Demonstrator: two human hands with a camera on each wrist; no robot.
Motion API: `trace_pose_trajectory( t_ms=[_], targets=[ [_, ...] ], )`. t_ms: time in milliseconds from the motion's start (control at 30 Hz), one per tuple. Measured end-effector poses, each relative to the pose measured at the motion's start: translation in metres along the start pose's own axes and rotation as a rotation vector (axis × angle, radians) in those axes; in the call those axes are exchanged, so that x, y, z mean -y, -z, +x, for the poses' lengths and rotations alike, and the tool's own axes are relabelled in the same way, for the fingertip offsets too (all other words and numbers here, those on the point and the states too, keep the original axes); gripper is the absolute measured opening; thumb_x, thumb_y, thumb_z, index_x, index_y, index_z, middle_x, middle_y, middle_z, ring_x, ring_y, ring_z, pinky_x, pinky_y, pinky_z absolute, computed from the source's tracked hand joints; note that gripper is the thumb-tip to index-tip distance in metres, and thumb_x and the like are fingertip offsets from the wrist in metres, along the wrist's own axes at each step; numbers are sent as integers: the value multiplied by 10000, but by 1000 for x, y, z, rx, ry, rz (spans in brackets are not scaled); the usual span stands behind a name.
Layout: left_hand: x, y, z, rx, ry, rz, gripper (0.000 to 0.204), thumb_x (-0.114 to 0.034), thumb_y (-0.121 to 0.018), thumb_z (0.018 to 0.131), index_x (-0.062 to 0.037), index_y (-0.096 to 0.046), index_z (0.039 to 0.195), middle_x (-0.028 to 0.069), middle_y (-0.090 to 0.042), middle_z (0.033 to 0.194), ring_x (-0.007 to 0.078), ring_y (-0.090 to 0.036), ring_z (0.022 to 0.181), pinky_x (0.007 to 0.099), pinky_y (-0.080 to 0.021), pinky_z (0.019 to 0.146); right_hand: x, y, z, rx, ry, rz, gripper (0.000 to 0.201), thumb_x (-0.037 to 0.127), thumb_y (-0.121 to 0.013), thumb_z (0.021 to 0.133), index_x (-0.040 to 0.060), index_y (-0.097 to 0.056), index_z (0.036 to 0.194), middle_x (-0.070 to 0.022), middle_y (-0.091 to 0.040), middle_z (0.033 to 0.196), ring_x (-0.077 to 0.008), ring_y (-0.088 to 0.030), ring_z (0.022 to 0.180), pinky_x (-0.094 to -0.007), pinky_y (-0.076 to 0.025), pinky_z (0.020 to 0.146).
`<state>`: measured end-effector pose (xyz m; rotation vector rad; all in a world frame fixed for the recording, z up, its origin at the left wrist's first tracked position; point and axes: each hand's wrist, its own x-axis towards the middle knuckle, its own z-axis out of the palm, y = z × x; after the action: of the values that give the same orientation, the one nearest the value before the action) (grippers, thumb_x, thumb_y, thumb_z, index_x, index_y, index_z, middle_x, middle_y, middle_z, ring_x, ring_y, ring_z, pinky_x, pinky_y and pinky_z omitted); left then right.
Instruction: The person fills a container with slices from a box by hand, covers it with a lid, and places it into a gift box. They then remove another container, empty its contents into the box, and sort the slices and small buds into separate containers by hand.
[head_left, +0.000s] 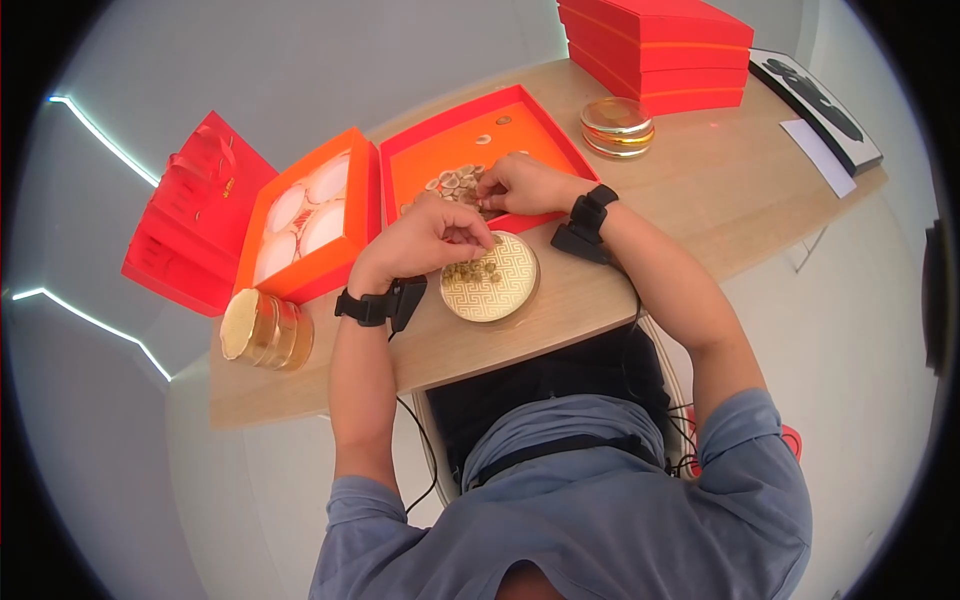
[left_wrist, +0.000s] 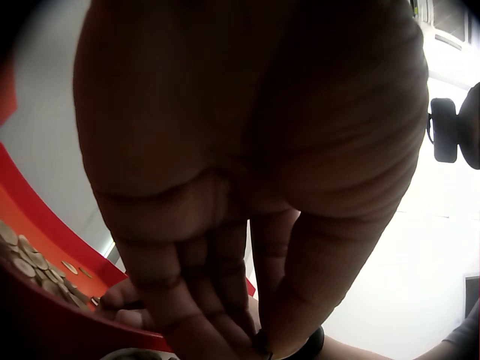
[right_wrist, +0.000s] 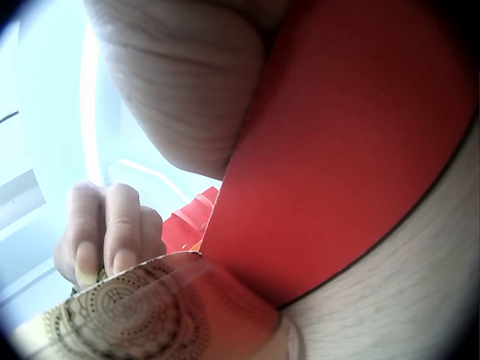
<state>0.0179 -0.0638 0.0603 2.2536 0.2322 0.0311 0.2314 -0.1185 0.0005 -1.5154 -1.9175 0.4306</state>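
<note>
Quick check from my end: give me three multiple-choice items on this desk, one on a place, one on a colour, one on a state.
1. Where is the left hand? A over the round gold tin B on the red bag C on the stack of boxes
2. The open tray holding the pale slices is: A blue B orange with a red rim C white
3. The right hand is: A flat on the table B curled into the slices C hanging off the desk

A, fingertips above the tin's contents; B, orange floor; B, fingers bent into the pile.
</note>
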Motion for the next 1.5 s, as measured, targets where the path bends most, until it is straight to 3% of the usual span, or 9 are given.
trace_pose_trajectory(
  t_ms=[200,600,733,900,1000,1100,1200,1400,1500],
  targets=[
    [-1,-1,-1,24,63,-25,143,36,-672,813,2,-714,945,43,-688,931,96,-617,852,245,-499,774,2,1,0,6,-16,-7,169,92,-688,847,-20,-697,975,-163,-715,857,-223,-697,787,-326,-544,728],
    [3,-1,4,-35,-152,166,174,23,-710,772,-31,-720,937,22,-647,844,115,-586,799,254,-467,710,1,2,0,23,3,31,125,110,-679,830,44,-724,926,-136,-712,842,-257,-680,800,-359,-524,720],
    [2,-9,7,-50,-92,142,179,20,-717,761,-39,-721,931,16,-646,841,108,-576,787,254,-449,681,2,3,0,18,25,18,156,96,-692,848,-17,-699,955,-158,-713,830,-213,-694,756,-323,-541,706],
    [1,-8,6,-74,-59,133,151,15,-717,774,-31,-716,918,9,-659,842,85,-577,771,245,-452,677,3,2,0,25,11,8,159,95,-693,843,-15,-697,957,-161,-712,834,-220,-694,761,-328,-538,710],
    [5,-1,4,-158,-40,27,151,7,-714,790,-4,-707,940,22,-672,849,77,-592,753,233,-465,659,2,2,0,25,5,-18,153,85,-688,837,-7,-699,959,-164,-710,850,-242,-691,782,-339,-532,733],
    [15,10,5,-420,140,68,178,-2,-710,804,23,-698,980,44,-680,855,78,-606,734,229,-484,644,-3,-1,2,11,14,-23,144,65,-677,832,2,-703,959,-172,-706,869,-273,-683,816,-358,-521,762],
    [32,14,9,-450,118,236,208,-11,-707,815,47,-684,1013,66,-677,848,89,-611,724,236,-495,634,-3,-1,2,6,7,-28,142,49,-669,829,4,-703,960,-179,-701,880,-296,-675,840,-375,-511,780],
    [52,2,26,-347,23,271,244,-24,-699,823,25,-673,1061,79,-665,896,111,-602,724,256,-498,655,1,2,2,31,3,-14,145,-3,-645,819,-15,-694,955,-192,-691,847,-265,-675,817,-364,-514,728],
    [53,-1,34,-313,63,383,277,-22,-702,814,1,-671,1088,86,-654,904,126,-590,714,282,-495,660,3,3,2,55,-10,13,195,-59,-597,818,-18,-688,985,-186,-693,845,-226,-680,829,-343,-529,729]
  ],
)
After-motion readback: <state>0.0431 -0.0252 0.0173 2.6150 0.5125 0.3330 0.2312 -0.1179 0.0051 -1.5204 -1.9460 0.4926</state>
